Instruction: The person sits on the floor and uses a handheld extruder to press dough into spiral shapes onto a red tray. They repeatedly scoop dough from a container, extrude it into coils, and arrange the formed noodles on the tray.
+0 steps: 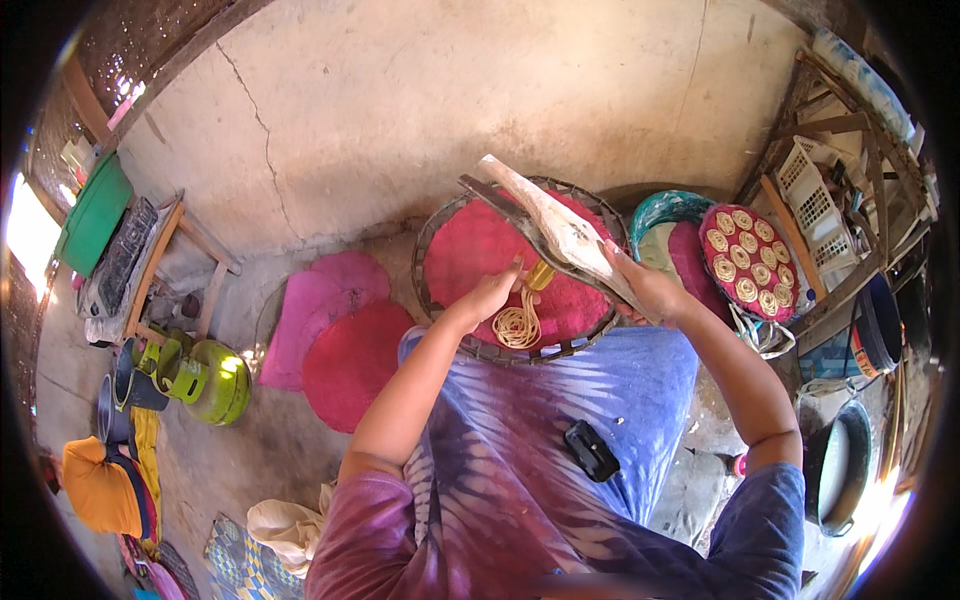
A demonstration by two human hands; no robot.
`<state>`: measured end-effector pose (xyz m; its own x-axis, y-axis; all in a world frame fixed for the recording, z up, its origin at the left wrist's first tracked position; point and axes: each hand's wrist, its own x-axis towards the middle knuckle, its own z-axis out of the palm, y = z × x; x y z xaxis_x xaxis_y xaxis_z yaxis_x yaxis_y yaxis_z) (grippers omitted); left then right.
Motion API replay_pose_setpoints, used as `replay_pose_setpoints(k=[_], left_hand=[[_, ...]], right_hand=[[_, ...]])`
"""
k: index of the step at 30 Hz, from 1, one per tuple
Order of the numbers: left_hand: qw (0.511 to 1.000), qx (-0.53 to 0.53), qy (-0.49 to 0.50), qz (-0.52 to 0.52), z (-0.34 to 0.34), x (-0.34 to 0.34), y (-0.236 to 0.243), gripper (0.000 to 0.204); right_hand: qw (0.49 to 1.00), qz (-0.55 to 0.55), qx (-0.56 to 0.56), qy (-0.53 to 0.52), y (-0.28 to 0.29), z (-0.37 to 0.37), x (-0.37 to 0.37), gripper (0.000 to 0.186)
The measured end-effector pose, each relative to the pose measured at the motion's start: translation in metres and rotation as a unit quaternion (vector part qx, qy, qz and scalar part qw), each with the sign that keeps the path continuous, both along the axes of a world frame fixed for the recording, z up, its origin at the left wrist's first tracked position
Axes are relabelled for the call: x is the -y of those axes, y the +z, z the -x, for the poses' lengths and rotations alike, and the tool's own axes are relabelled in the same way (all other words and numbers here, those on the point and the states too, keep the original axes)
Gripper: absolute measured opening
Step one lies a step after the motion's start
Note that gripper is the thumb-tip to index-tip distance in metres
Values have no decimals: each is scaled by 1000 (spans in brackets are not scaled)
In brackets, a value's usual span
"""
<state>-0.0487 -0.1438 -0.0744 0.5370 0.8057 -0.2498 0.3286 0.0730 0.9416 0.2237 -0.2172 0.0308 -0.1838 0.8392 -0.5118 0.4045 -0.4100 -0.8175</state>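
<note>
Head view: between our hands, wooden press (568, 232), likely stiff, heavy; best held by its levers (515, 188). Right hand (648, 286) clasps it; left hand (488, 297), grip unclear, meets brass cylinder (540, 275) above soft-looking strands (517, 326).

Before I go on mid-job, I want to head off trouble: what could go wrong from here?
The pale strands coiled under the brass cylinder could smear or break if the wooden press, gripped by the right hand, shifts. The left hand has its fingers right beside the cylinder, so they might disturb the coil. The black case lying on the lap cloth could slide off if the person moves.
</note>
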Motion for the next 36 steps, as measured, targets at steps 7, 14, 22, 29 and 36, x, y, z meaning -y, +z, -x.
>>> replay_pose_setpoints(k=[7, 14, 22, 29, 36], left_hand=[[933, -158, 36, -323, 27, 36, -24, 67], [742, -397, -13, -541, 41, 89, 18, 75], [785, 605, 131, 4, 7, -1, 132, 78], [615, 743, 181, 195, -41, -66, 61, 68], [583, 774, 180, 171, -33, -78, 42, 71]], right_hand=[[999, -40, -16, -22, -4, -9, 9, 76], [997, -70, -14, -16, 4, -21, 34, 69], [998, 13, -39, 55, 39, -9, 46, 76], [988, 66, 96, 98, 39, -15, 10, 81], [973, -8, 216, 76, 25, -3, -9, 87]])
